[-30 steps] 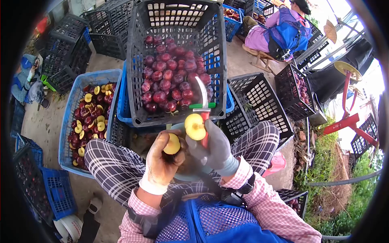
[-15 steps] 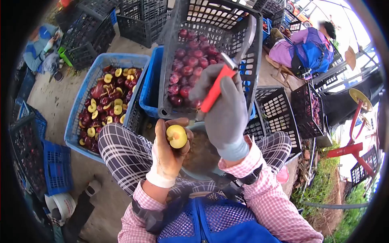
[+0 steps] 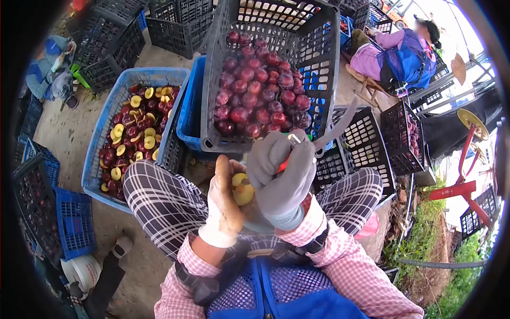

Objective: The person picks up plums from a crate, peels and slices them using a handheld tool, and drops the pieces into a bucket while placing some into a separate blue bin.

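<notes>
A: How do the hands lie?
B: At the crate's [image 3: 212, 85] six o'clock: right hand [image 3: 282, 175] closed round a knife [image 3: 338, 127], blade toward two; left hand [image 3: 223, 204], partly curled, holding a cut plum [image 3: 244, 195].
A: The plum?
B: At the right hand's eight o'clock; left hand nearer.

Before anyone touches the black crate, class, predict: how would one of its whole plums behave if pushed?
The plums look round, so one would probably roll unless neighbours block it. Their smooth, shiny-looking skins may be slippery. Cut pieces nearby show pale flesh, so squeezing whole ones might bruise them.
</notes>
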